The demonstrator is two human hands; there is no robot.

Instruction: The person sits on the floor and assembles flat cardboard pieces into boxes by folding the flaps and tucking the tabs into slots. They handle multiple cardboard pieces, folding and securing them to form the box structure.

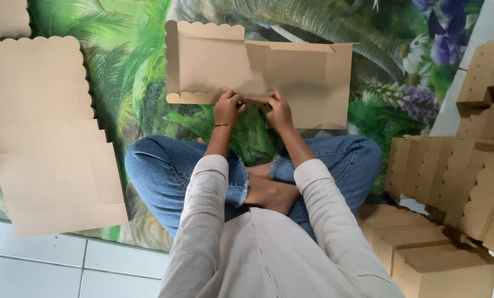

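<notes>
Both the left hand (228,108) and right hand (278,108) pinch the six o'clock edge of a flat, scallop-edged tan cardboard box blank (258,69), seemingly light, stiff and creasable.

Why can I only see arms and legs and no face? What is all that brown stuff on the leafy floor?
The camera sits on the person's head and looks down, so you see their own crossed legs. The left hand and right hand pinch the near edge of a flat cardboard box sheet lying on a jungle-print mat. To the left lies a pile of flat sheets. To the right stand folded boxes with wavy edges.
</notes>
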